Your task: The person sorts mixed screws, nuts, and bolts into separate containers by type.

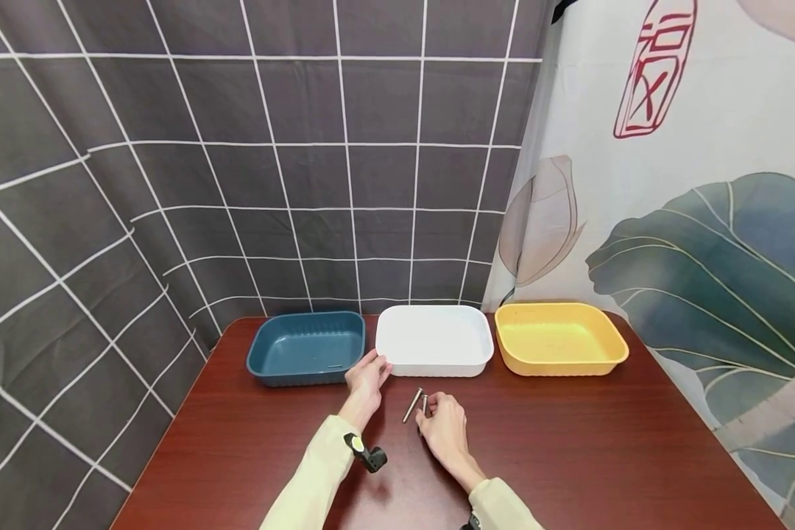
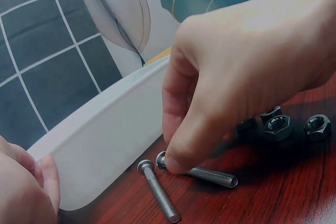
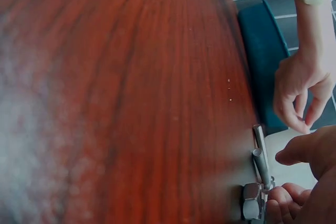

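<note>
At the front left corner of a white tray (image 1: 433,368), my left hand (image 1: 367,377) pinches the rim. My right hand (image 1: 445,425) is bent over two metal bolts on the table. One bolt (image 2: 160,195) lies beside the tray's front wall, apart from the fingers. The thumb overlaps the other bolt (image 2: 216,176) close to its head in the left wrist view. The right wrist view shows a gap between that thumb (image 3: 294,152) and the curled fingertips (image 3: 283,198), with the bolts just beyond. Several hex nuts (image 2: 278,128) sit under and beside the right hand.
A blue tray (image 1: 305,380) stands left of the white one, and a yellow tray (image 1: 562,366) stands to its right. All are lined up along the back edge of the reddish-brown table (image 1: 238,456). Behind hang a grey grid curtain (image 1: 305,177) and a leaf-patterned curtain (image 1: 702,294).
</note>
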`<state>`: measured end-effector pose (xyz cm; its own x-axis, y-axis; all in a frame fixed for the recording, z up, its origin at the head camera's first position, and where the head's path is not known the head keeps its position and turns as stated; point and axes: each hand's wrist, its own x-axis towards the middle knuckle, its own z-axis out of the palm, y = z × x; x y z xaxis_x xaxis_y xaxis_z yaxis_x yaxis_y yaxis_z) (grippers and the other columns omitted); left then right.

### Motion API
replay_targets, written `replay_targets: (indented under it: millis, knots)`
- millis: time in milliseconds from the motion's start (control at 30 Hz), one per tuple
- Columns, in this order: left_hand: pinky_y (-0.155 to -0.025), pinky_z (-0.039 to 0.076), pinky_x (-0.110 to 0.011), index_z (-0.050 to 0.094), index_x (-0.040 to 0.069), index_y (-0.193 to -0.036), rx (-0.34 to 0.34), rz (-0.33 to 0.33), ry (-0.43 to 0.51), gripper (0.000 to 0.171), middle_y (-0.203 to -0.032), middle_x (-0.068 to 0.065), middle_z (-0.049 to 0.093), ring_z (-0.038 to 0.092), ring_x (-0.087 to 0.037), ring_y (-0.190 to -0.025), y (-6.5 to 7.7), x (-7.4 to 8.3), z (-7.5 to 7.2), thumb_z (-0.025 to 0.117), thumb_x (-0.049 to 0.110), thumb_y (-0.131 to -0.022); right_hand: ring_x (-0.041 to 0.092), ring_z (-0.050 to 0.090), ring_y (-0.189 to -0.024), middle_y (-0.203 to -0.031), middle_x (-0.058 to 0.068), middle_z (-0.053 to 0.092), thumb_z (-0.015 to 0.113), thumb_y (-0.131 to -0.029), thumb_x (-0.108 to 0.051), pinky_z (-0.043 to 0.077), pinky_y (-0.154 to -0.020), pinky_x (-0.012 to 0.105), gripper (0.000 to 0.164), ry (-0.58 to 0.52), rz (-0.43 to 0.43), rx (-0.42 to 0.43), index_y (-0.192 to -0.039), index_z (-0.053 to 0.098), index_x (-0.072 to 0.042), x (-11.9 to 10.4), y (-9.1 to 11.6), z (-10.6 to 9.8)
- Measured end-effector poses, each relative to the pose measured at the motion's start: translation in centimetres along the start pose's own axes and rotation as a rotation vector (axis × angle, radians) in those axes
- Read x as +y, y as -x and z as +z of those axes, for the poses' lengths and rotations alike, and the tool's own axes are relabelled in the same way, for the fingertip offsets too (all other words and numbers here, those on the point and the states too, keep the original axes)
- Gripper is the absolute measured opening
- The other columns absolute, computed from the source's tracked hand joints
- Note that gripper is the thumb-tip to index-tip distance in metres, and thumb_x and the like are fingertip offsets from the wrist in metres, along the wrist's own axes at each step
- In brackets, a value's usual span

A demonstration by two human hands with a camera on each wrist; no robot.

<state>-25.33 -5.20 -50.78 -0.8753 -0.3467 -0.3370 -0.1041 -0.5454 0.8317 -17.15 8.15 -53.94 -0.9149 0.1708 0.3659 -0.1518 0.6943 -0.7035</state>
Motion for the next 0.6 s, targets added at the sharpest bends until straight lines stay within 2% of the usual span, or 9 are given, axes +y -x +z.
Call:
replay_targets:
  millis: [167,367,467,600]
  knots:
    - [-0.068,0.061,-0.025,0.059,-0.015,-0.126,-0.001,0.007,0.003,0.045,-0.104,-0.018,0.065,0.064,-0.015,-0.07,0.1,0.0,0.0,0.059,-0.018,-0.081,0.026,0.061,-0.072,-0.076,0.006,0.06,0.084,-0.069,-0.004,0.055,-0.066,0.046,0.023,0.041,0.0,-0.011,-0.082,0.065,-0.001,0.0,-0.1,0.6]
    - [-0.067,0.06,-0.024,0.06,-0.016,-0.125,-0.002,0.007,0.014,0.045,-0.099,-0.016,0.066,0.064,-0.015,-0.068,0.0,-0.1,0.1,0.059,-0.018,-0.08,0.032,0.062,-0.072,-0.074,0.006,0.056,0.081,-0.07,-0.005,0.055,-0.064,0.048,0.021,0.075,0.029,-0.033,-0.081,0.063,-0.001,-0.2,-0.4,0.7]
    - [-0.066,0.06,-0.024,0.06,-0.016,-0.125,-0.003,0.008,0.012,0.045,-0.097,-0.015,0.066,0.064,-0.015,-0.068,-0.1,-0.1,0.1,0.059,-0.018,-0.08,0.034,0.061,-0.068,-0.07,0.007,0.054,0.078,-0.071,-0.003,0.054,-0.059,0.049,0.02,0.098,0.041,-0.052,-0.074,0.058,-0.005,-0.3,-0.7,0.7]
    - [-0.067,0.06,-0.024,0.059,-0.016,-0.126,-0.003,0.01,0.007,0.045,-0.096,-0.015,0.066,0.064,-0.016,-0.069,-0.1,-0.2,0.0,0.059,-0.018,-0.08,0.029,0.056,-0.058,-0.062,0.004,0.048,0.07,-0.071,0.001,0.05,-0.05,0.047,0.025,0.124,0.068,-0.095,-0.066,0.048,-0.011,-0.5,-1.1,0.6]
